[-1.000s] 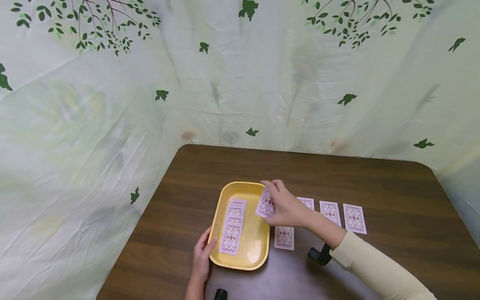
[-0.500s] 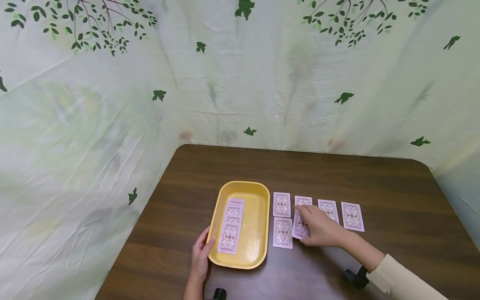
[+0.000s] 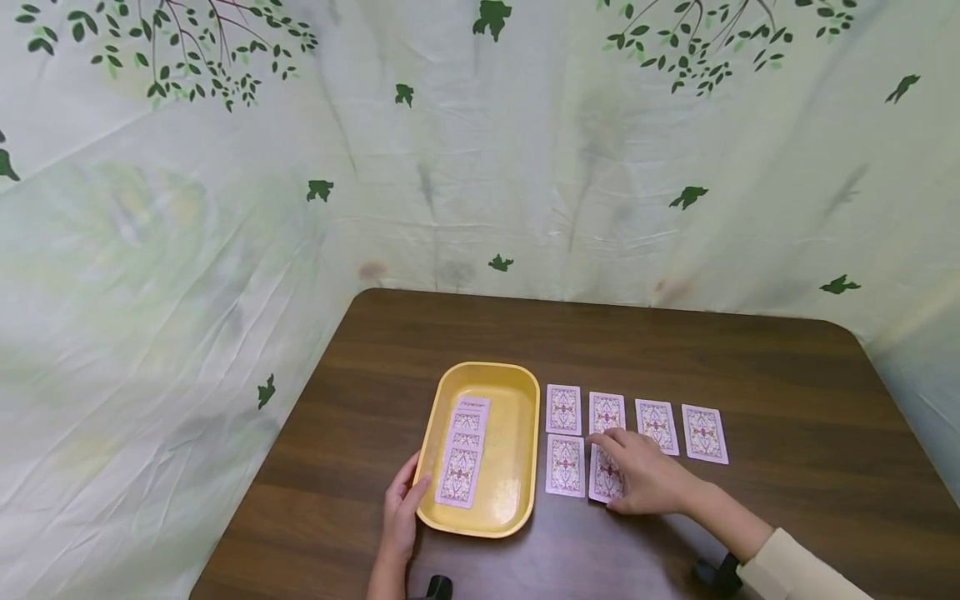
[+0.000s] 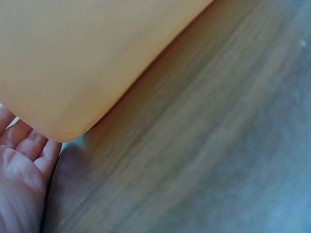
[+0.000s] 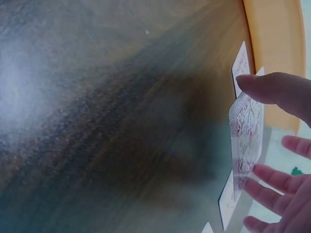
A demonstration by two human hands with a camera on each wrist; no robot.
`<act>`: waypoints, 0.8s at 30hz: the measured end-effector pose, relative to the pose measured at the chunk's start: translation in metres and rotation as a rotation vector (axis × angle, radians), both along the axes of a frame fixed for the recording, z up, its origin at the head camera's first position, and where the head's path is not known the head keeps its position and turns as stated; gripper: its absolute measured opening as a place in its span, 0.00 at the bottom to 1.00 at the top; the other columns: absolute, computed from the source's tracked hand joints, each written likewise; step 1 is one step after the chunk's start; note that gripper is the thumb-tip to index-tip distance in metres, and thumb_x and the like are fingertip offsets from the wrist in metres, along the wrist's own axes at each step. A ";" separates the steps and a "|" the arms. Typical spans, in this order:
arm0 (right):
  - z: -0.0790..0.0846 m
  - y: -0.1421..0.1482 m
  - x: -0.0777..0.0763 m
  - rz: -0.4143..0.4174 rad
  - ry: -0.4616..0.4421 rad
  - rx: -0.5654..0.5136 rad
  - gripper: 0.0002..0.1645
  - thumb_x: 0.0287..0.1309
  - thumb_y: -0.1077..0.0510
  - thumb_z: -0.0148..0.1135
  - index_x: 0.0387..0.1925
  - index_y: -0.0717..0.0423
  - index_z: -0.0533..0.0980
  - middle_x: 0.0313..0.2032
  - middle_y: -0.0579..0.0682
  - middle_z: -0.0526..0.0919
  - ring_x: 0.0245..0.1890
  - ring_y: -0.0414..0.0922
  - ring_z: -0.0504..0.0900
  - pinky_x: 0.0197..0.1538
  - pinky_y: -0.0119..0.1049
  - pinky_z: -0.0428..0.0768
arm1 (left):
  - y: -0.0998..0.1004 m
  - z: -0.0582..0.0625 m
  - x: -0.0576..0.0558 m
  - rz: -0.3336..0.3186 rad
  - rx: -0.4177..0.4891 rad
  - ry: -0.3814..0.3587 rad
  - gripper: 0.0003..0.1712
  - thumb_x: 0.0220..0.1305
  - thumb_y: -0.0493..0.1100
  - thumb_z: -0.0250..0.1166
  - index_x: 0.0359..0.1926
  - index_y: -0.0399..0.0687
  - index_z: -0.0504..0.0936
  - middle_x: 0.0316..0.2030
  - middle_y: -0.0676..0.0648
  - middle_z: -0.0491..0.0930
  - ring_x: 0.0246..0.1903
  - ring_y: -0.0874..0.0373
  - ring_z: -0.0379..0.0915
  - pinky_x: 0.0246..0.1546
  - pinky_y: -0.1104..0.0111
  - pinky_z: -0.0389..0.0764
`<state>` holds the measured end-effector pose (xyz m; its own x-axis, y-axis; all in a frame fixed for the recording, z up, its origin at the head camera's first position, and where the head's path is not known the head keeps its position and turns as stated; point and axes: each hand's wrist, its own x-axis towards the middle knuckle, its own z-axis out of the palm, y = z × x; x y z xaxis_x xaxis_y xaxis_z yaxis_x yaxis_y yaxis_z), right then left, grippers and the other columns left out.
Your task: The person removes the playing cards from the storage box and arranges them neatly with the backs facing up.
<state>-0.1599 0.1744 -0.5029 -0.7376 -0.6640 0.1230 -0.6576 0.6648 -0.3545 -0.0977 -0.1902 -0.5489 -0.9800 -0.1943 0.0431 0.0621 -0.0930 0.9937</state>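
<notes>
My right hand (image 3: 651, 477) pinches a playing card (image 3: 604, 479), patterned back up, by its ends, close over the table below the second card of the far row. In the right wrist view the thumb (image 5: 274, 90) presses one end of that card and fingertips touch the other end. To its left lies another playing card (image 3: 565, 467), face down. My left hand (image 3: 400, 512) grips the near left edge of a yellow tray (image 3: 513, 492), thumb over the rim. Inside the tray several overlapping cards (image 3: 460, 475) form a column. The left wrist view shows fingers under the tray's corner.
A far row of face-down cards runs right from the tray: one beside it (image 3: 563, 408), then another (image 3: 607, 410), a third (image 3: 657, 425) and the rightmost (image 3: 705, 433). The brown table (image 3: 442, 321) ends at a leaf-patterned cloth backdrop (image 3: 547, 150).
My right hand has carried the card from the tray's right edge rightward, then toward me to the near row. The left hand has kept its grip on the tray.
</notes>
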 end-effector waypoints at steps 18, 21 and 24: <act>-0.021 0.009 0.014 0.117 0.073 -0.084 0.48 0.33 0.43 0.73 0.59 0.55 0.69 0.53 0.52 0.71 0.51 0.48 0.69 0.48 0.50 0.70 | 0.001 -0.002 0.000 0.009 -0.004 0.010 0.24 0.64 0.31 0.51 0.60 0.25 0.63 0.53 0.27 0.67 0.46 0.58 0.70 0.43 0.72 0.73; -0.025 0.011 0.014 0.133 0.104 -0.119 0.47 0.34 0.44 0.73 0.59 0.56 0.69 0.53 0.53 0.71 0.51 0.48 0.69 0.47 0.49 0.70 | 0.001 -0.002 0.000 0.012 -0.004 0.013 0.24 0.64 0.31 0.51 0.60 0.25 0.64 0.53 0.27 0.67 0.45 0.58 0.71 0.43 0.72 0.73; -0.028 0.012 0.013 0.148 0.132 -0.141 0.46 0.36 0.45 0.73 0.59 0.57 0.69 0.54 0.55 0.71 0.51 0.49 0.69 0.47 0.50 0.70 | 0.001 -0.002 0.000 0.016 -0.001 0.014 0.24 0.63 0.31 0.51 0.59 0.24 0.64 0.53 0.27 0.67 0.45 0.57 0.71 0.43 0.72 0.73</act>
